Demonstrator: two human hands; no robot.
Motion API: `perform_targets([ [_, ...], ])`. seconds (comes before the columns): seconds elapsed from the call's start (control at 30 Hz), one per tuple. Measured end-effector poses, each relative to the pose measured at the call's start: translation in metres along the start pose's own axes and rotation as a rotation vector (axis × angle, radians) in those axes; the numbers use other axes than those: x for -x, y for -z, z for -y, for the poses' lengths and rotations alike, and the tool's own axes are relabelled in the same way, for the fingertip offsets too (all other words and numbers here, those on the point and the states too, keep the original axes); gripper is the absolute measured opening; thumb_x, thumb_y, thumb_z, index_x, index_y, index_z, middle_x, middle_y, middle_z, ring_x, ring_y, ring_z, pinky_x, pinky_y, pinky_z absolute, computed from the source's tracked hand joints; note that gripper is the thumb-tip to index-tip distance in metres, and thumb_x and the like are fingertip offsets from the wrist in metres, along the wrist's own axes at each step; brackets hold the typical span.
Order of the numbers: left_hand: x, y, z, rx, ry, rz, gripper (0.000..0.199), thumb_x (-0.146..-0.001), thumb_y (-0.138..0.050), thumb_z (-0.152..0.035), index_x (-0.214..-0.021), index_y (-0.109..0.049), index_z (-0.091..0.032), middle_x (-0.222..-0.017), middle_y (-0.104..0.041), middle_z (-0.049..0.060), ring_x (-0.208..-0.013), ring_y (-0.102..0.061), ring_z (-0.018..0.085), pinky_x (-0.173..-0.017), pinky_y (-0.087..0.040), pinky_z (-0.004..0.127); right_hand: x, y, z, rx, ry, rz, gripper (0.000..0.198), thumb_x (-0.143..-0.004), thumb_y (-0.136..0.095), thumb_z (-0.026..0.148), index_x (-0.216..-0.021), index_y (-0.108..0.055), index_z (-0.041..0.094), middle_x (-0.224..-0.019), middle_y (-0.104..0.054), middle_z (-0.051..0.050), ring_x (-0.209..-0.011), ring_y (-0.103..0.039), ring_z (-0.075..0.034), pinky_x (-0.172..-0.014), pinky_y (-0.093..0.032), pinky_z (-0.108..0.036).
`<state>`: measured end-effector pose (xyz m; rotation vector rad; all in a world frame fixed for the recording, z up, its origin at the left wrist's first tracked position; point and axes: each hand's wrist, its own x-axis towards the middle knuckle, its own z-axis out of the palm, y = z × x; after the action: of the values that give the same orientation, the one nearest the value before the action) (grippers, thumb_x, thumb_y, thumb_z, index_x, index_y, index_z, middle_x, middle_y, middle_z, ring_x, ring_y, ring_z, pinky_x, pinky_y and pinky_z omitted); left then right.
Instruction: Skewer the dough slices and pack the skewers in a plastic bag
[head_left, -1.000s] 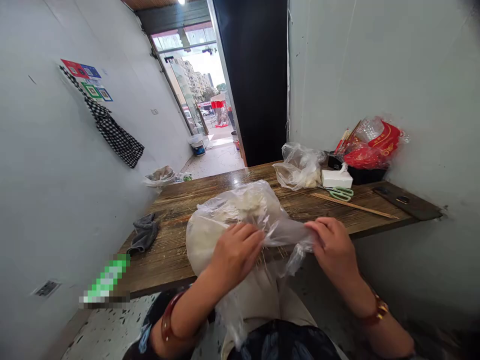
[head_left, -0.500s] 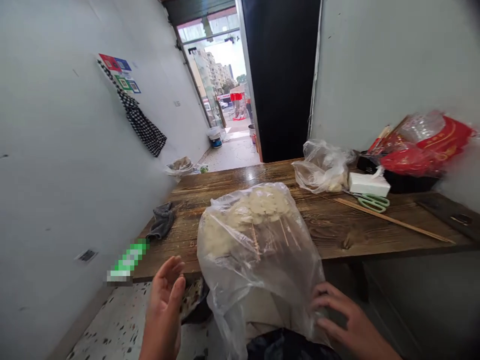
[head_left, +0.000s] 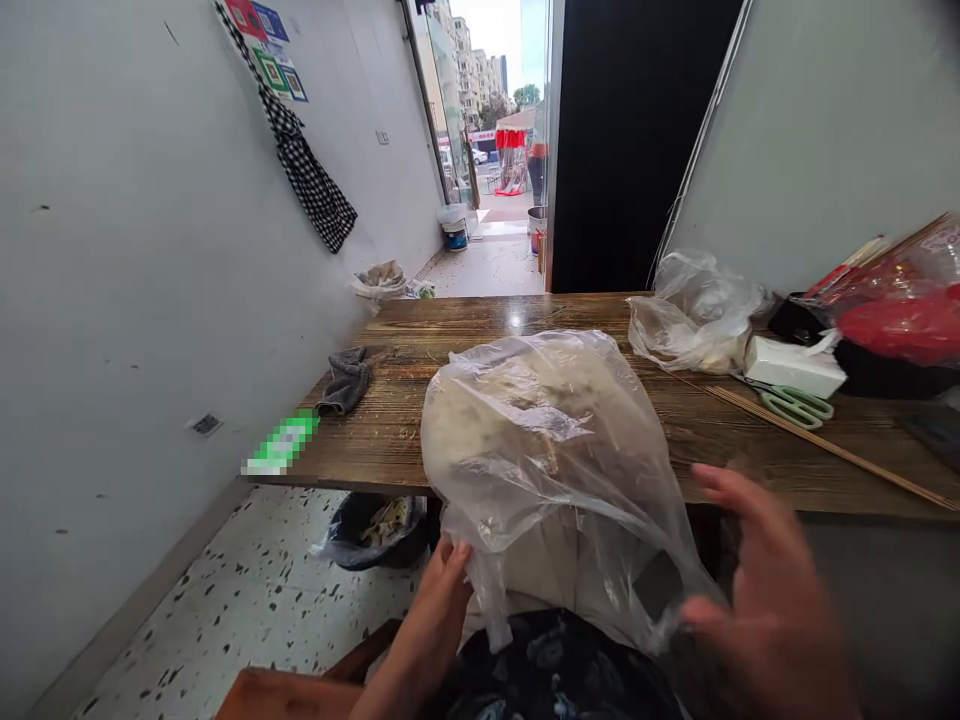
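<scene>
A clear plastic bag [head_left: 622, 480] lies over the table's front edge, its loose open end hanging down toward my lap. Through the film, pale flat pieces on thin wooden skewers show hazily. My left hand [head_left: 444, 590] pinches the bag's lower left edge between thumb and fingers. Right of the bag, my right hand [head_left: 765, 570] is raised with thumb and fingers spread, blurred by motion. It is close to the bag's lower right edge, and no film shows in its grasp.
On the wooden table [head_left: 390, 430] lie a grey cloth [head_left: 345, 380], green-handled scissors [head_left: 799, 408], long bare sticks [head_left: 840, 450], a tissue pack [head_left: 795, 365] and another plastic bag [head_left: 697, 310]. A lined bin [head_left: 352, 545] with scraps stands below at left.
My left hand has moved right and closed on the bag's edge. My right hand has come off the bag's right side and risen. The film now drapes farther over the skewers; the view has shifted.
</scene>
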<state>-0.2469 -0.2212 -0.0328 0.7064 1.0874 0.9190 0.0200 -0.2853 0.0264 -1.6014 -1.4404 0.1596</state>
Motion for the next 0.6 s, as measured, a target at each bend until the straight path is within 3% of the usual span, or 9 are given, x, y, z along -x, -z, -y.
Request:
perform_targets([
  [0.07,-0.004,0.005,0.007,0.135,0.062,0.077,0.056,-0.074,-0.065,-0.057,-0.118,-0.062,-0.022,-0.126,-0.062,0.012,-0.123,-0.051,0.031,-0.106,-0.036,0.046,-0.02,-0.006,0.024,0.071,0.438,0.046,0.058,-0.081,-0.064,0.039,-0.134,-0.043,0.03,-0.132,-0.053,-0.011,-0.12,-0.049,-0.031,-0.098,-0.041,-0.049],
  [0.17,-0.008,0.01,0.017,0.271,0.115,0.153,0.057,-0.07,-0.069,-0.057,-0.11,-0.066,-0.017,-0.115,-0.067,0.014,-0.115,-0.056,0.032,-0.103,-0.038,0.047,-0.036,-0.029,0.046,0.17,0.621,0.141,0.045,-0.091,-0.051,0.013,-0.134,-0.049,0.026,-0.115,-0.063,-0.008,-0.103,-0.057,-0.021,-0.086,-0.045,-0.036],
  [0.27,-0.007,0.007,0.016,0.237,0.082,0.122,0.041,-0.066,-0.077,-0.041,-0.097,-0.068,-0.016,-0.097,-0.071,0.011,-0.096,-0.063,0.026,-0.09,-0.045,0.039,-0.03,-0.053,0.049,0.125,0.673,0.269,0.027,-0.095,-0.043,0.013,-0.114,-0.062,0.018,-0.089,-0.065,-0.006,-0.075,-0.055,-0.015,-0.065,-0.045,-0.028],
  [0.4,-0.01,-0.001,0.003,0.021,0.007,0.057,0.019,-0.064,-0.074,-0.024,-0.078,-0.066,-0.014,-0.069,-0.066,0.003,-0.065,-0.057,0.015,-0.066,-0.044,0.026,-0.004,-0.076,0.036,0.168,0.679,0.395,0.018,-0.094,-0.047,0.015,-0.094,-0.065,0.018,-0.077,-0.061,-0.003,-0.066,-0.051,-0.015,-0.055,-0.04,-0.027],
  [0.5,-0.015,-0.002,0.003,-0.2,-0.045,-0.004,0.013,-0.067,-0.068,-0.026,-0.073,-0.065,-0.014,-0.055,-0.055,-0.003,-0.053,-0.045,0.01,-0.055,-0.037,0.022,0.007,-0.087,0.026,0.197,0.642,0.449,0.018,-0.091,-0.052,0.016,-0.105,-0.064,0.021,-0.083,-0.061,-0.003,-0.071,-0.052,-0.016,-0.058,-0.041,-0.026],
  [0.6,-0.017,-0.001,0.01,-0.36,-0.044,0.015,0.015,-0.07,-0.064,-0.029,-0.072,-0.066,-0.014,-0.054,-0.052,-0.003,-0.052,-0.042,0.01,-0.054,-0.036,0.022,0.009,-0.097,0.021,0.223,0.611,0.483,0.03,-0.088,-0.058,0.016,-0.117,-0.06,0.025,-0.088,-0.061,-0.004,-0.073,-0.052,-0.017,-0.06,-0.041,-0.028],
])
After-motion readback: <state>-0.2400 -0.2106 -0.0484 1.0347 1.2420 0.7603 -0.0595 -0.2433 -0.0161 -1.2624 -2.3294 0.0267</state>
